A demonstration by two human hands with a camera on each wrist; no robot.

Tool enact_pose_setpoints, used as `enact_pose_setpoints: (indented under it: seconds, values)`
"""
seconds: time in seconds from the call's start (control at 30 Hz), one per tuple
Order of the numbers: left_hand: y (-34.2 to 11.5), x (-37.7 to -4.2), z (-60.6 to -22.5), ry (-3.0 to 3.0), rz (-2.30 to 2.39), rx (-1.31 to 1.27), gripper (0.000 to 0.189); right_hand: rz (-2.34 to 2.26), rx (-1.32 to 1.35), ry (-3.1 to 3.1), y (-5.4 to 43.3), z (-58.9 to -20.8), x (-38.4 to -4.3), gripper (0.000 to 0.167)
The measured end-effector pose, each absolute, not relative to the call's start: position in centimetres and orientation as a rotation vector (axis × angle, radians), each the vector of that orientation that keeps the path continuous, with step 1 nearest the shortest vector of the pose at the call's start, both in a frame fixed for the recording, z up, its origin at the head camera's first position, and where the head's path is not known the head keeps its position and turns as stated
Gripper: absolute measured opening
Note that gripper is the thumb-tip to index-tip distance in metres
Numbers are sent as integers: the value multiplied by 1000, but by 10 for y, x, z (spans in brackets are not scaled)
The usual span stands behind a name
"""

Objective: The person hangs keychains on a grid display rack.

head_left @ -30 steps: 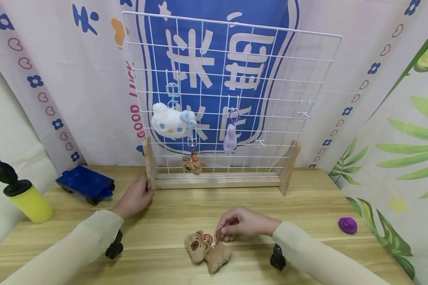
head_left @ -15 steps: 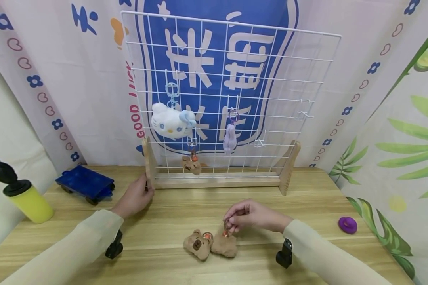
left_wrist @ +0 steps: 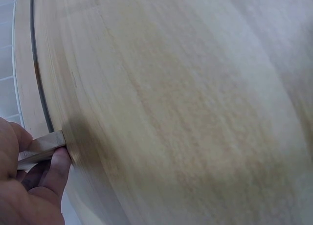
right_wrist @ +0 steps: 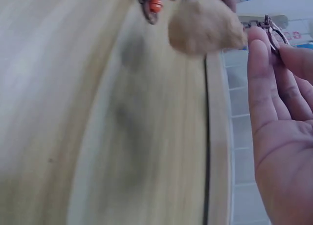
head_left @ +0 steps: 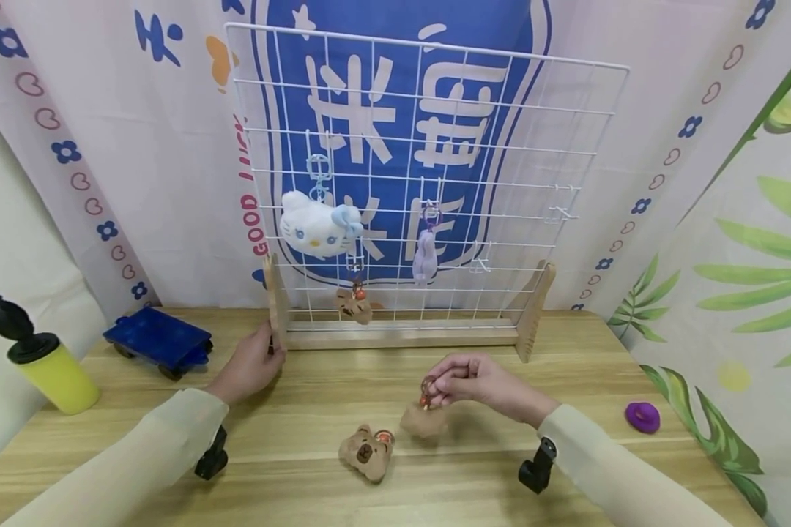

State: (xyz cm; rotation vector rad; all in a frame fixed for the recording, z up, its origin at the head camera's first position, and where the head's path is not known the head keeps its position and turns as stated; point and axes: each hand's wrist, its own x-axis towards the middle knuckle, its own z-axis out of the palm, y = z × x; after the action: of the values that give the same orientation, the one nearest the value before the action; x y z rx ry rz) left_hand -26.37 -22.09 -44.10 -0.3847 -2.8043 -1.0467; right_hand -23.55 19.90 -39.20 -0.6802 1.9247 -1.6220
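My right hand (head_left: 484, 382) pinches the metal clasp (right_wrist: 275, 35) of a brown plush keychain (head_left: 425, 421) between thumb and fingers. The plush hangs below it over the table, blurred. On the table to its left lies another brown plush keychain (head_left: 364, 454) with a bear face and an orange bell. My left hand (head_left: 249, 364) grips the left wooden foot (left_wrist: 46, 146) of a white wire grid rack (head_left: 395, 176), thumb on one side and fingers on the other. From the rack hang a white cat plush (head_left: 319, 225), a small brown plush (head_left: 354, 305) and a lilac charm (head_left: 425, 256).
Two bare hooks, a lower hook (head_left: 480, 263) and an upper hook (head_left: 557, 213), sit on the grid's right side. A blue toy cart (head_left: 158, 340) and a yellow cylinder (head_left: 56, 373) stand left. A small purple hat (head_left: 642, 417) lies on the table (head_left: 567, 468) at right.
My right hand has lifted its plush keychain off the table, up and to the right, away from the one with the bear face. My left hand has stayed on the rack's foot.
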Motion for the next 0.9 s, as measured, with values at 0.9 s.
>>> enact_pose_setpoints:
  seconds: [0.9]
  values:
    - [-218, -262, -440, -2802, -1036, -374, 50, -2280, -431, 2105, 249, -322, -270, 15]
